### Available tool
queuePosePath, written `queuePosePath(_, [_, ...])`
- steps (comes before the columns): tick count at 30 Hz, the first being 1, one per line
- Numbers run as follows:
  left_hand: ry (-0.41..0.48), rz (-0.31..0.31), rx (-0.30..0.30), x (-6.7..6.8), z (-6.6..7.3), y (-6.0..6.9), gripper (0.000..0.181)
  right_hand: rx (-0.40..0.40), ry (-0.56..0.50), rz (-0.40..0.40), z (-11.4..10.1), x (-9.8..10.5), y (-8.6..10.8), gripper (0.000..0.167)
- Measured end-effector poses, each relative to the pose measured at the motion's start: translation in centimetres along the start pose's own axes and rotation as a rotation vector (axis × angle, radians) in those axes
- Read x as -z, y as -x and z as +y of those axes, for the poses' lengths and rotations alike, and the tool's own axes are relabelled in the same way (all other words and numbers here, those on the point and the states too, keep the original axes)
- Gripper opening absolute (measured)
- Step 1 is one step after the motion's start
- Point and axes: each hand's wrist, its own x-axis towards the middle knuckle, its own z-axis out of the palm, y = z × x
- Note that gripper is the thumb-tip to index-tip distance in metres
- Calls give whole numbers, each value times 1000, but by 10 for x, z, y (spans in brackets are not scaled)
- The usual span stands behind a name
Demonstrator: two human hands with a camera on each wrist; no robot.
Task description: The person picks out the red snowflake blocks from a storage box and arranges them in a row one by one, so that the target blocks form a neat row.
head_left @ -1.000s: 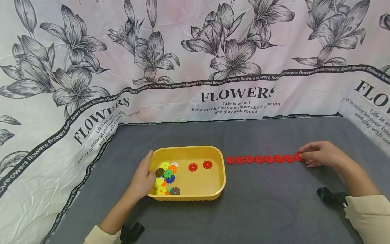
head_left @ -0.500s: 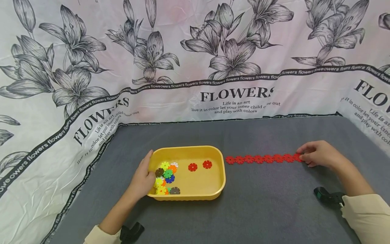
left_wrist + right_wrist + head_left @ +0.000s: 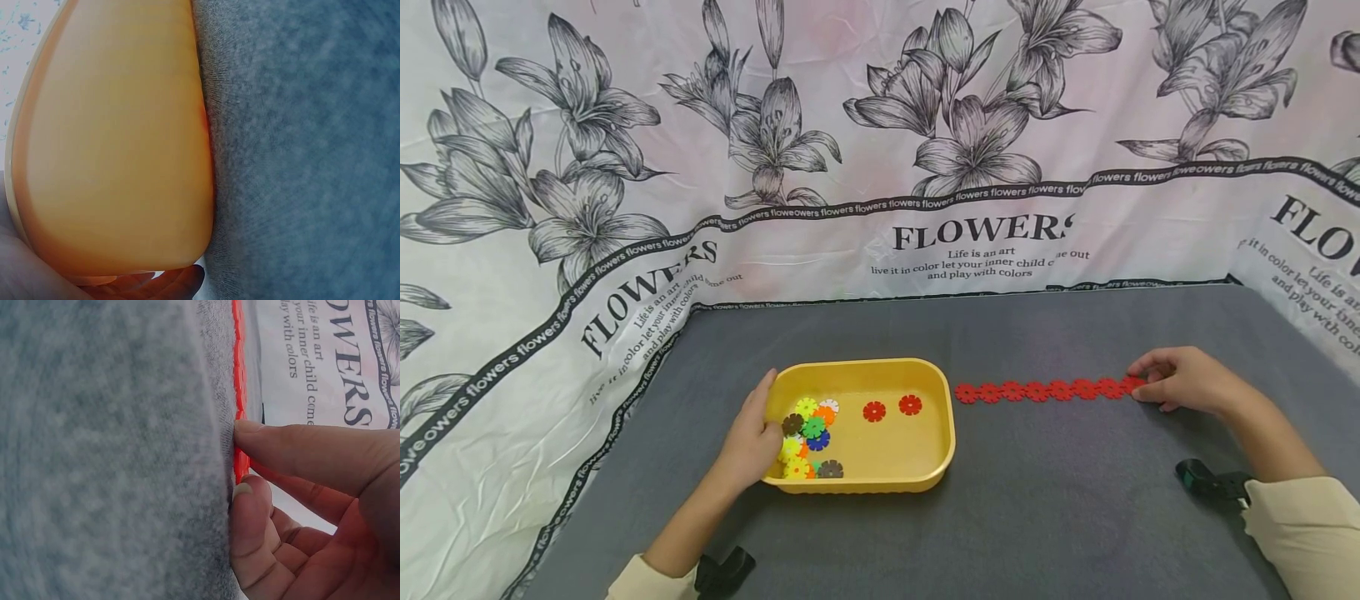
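My left hand (image 3: 750, 437) grips the left end of a yellow plastic tub (image 3: 880, 485); the left wrist view shows its fingers curled round the end of the tub (image 3: 119, 144). To the right of the tub, a row of red snowflake discs (image 3: 1037, 392) lies joined on the grey cloth. My right hand (image 3: 1187, 381) pinches the disc at the row's right end between thumb and finger, partly covering it. In the right wrist view the red row (image 3: 240, 381) appears edge-on, flat against the cloth, with the right hand (image 3: 300, 506) at its end.
Two loose red discs (image 3: 874, 412) lie apart inside the tub. Several mixed-colour discs (image 3: 814, 427) are heaped at its left side. A flower-printed curtain (image 3: 977, 250) rises behind the grey cloth (image 3: 1037, 517). Black wrist devices sit near both cuffs.
My right hand has slid slightly left along the row's right end, still on the last disc. The left hand and tub have stayed in place.
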Motion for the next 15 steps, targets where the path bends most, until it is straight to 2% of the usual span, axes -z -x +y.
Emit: queuePosePath(15, [1,-4,7,0,0,0,74,-5,12,-8,-6,0,3,41])
